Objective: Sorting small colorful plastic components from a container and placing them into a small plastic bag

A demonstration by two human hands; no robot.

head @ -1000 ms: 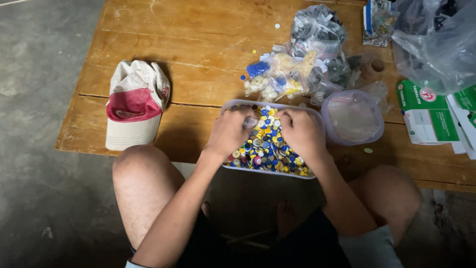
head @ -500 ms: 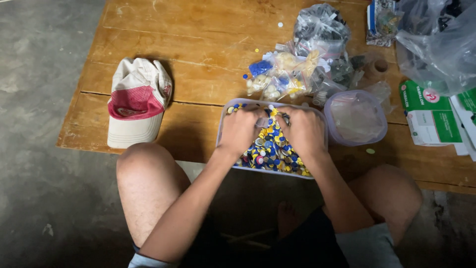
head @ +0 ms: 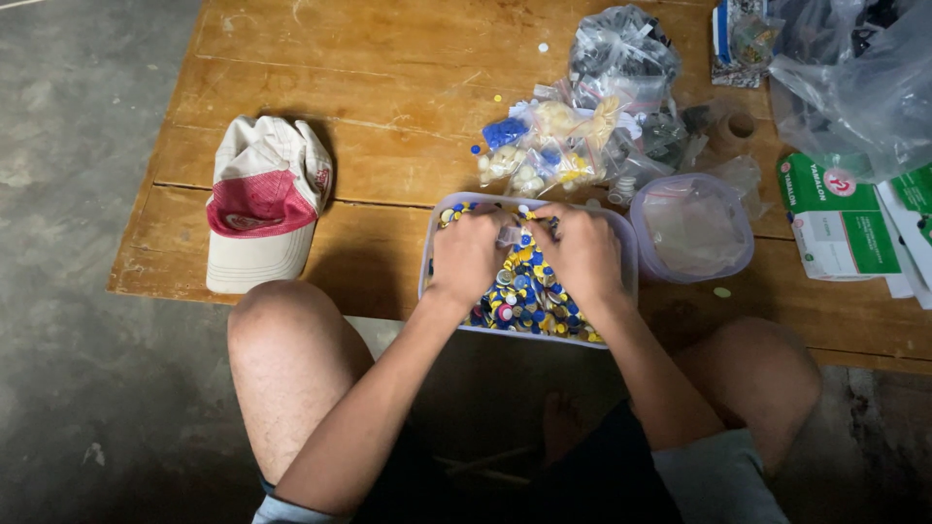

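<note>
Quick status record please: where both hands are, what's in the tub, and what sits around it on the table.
left hand: inside the clear tub, knuckles up, on the caps
right hand: inside the same tub, beside the left
grip: cannot tell what the fingers hold
caps: small, mostly blue and yellow, heaped in the tub
round container: right of the tub, clear
bags of small parts: behind the tub
cap hat: left, on the wooden table
green-and-white boxes: far right

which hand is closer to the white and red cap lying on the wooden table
Left. The left hand is in the clear plastic tub of small coloured caps, on the side facing the white and red cap. The right hand is further away.
</note>
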